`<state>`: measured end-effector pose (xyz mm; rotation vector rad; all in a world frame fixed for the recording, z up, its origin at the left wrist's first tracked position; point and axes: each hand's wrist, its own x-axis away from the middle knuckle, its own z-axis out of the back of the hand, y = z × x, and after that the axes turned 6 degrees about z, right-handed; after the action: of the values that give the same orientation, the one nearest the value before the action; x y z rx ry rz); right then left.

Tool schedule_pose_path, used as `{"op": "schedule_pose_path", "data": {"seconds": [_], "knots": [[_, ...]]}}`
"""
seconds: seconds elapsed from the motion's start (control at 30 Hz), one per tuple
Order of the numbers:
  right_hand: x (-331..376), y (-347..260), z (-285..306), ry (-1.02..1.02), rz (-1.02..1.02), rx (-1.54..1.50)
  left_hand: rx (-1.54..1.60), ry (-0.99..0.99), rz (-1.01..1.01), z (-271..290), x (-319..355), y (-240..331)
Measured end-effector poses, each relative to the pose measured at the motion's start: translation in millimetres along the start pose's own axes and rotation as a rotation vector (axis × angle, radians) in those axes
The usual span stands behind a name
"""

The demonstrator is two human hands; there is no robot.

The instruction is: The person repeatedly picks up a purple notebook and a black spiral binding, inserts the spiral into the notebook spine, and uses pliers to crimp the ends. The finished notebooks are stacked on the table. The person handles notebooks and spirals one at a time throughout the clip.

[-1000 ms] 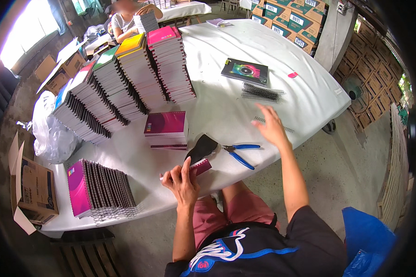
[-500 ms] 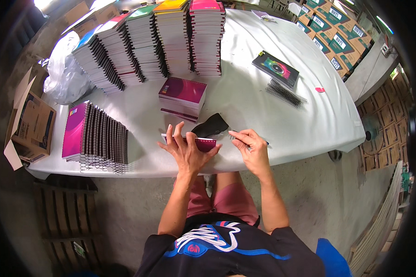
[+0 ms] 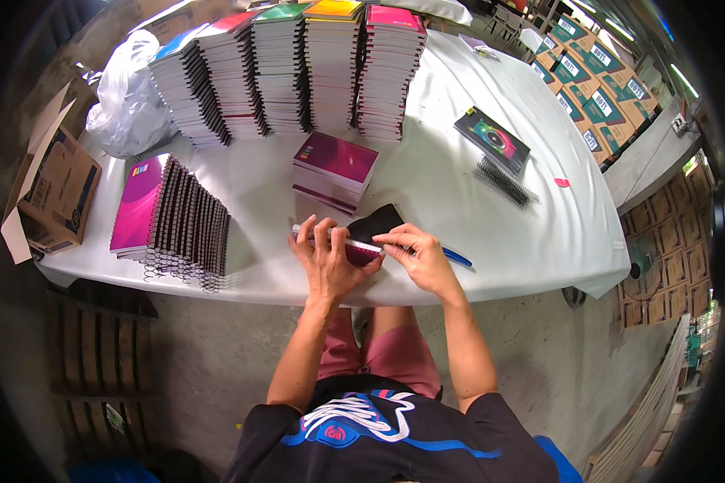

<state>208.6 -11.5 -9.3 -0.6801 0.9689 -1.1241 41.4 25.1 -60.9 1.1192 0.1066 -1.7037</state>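
The left hand (image 3: 330, 262) forms a firm grip, thumb nearest the body and fingers spread over the far side, closed on a thin magenta notebook (image 3: 364, 256) held above the near edge of the desk (image 3: 439, 205). The right hand (image 3: 419, 258) has its fingertips pinched together at the notebook's right end; what lies between them is too small to make out. Just beyond the notebook lies a black cloth (image 3: 379, 220), and a blue tool handle (image 3: 457, 257) projects to the right of the right hand. Farther out stands a short stack of magenta notebooks (image 3: 335, 169). To its left, a leaning row of magenta spiral notebooks (image 3: 173, 217) shows loose coil ends at the near side. Behind rise five tall notebook stacks (image 3: 332, 72), topped, left to right, with blue, red, green, yellow and pink covers. On the right lie a black notebook (image 3: 493, 141), wire coils (image 3: 505, 182) and a small red scrap (image 3: 561, 183). At the left are a white plastic bag (image 3: 129, 105) and an open cardboard box (image 3: 56, 193); piled cartons (image 3: 588, 88) occupy the right background.
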Motion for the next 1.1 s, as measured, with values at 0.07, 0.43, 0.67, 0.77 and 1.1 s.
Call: {"op": "schedule_pose_path", "data": {"seconds": [0.07,0.43,0.67,0.77,1.1], "knots": [[-1.5,-0.9,1.4,-0.035,0.006,-0.055,0.009,-0.015,0.011,-0.5,-0.6,0.6],[-3.1,-7.6,9.5,-0.085,-0.089,-0.093,-0.075,-0.040,0.027,-2.4,-1.0,8.4],[-3.0,3.2,9.8,-0.072,-0.032,-0.123,-0.050,-0.051,0.054,-1.9,-6.7,5.0],[-3.3,-0.2,9.1,-0.104,-0.036,-0.034,-0.050,-0.045,0.083,-1.3,-5.9,6.5],[-4.4,1.0,17.6,-0.177,-0.102,-0.127,-0.056,-0.161,0.150,-6.6,-6.4,14.3]]}}
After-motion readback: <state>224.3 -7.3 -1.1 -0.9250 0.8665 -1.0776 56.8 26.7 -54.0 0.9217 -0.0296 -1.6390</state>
